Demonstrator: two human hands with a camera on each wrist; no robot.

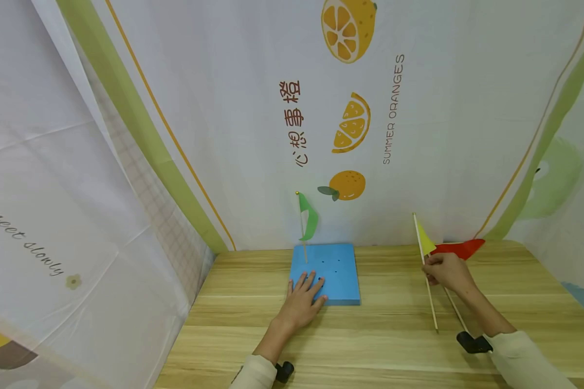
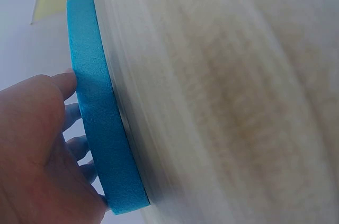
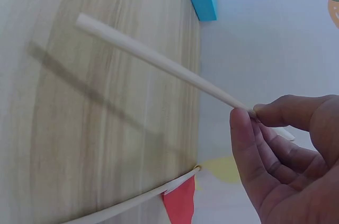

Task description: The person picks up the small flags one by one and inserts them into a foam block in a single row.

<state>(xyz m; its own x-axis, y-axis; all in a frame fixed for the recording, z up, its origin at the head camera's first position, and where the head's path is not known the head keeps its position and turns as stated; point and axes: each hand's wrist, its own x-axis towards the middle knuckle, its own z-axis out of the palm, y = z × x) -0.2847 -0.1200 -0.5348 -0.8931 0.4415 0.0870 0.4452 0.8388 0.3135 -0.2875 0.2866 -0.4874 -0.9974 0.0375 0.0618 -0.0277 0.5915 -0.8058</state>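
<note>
**Right of the blue block (image 1: pixel 338 281), a pinched yellow flag (image 1: pixel 425 242)**

Head: right hand (image 1: pixel 448 271) pinches it; left hand (image 1: pixel 298 307) rests spread on the block.
Left wrist: block seems soft foam.
Right wrist: stick (image 3: pixel 159 62) looks light, stiff; best held mid-length.

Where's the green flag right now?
In the head view, left of centre on the table: the green flag stands near the far left corner of the blue block, just beyond the left hand.
</note>
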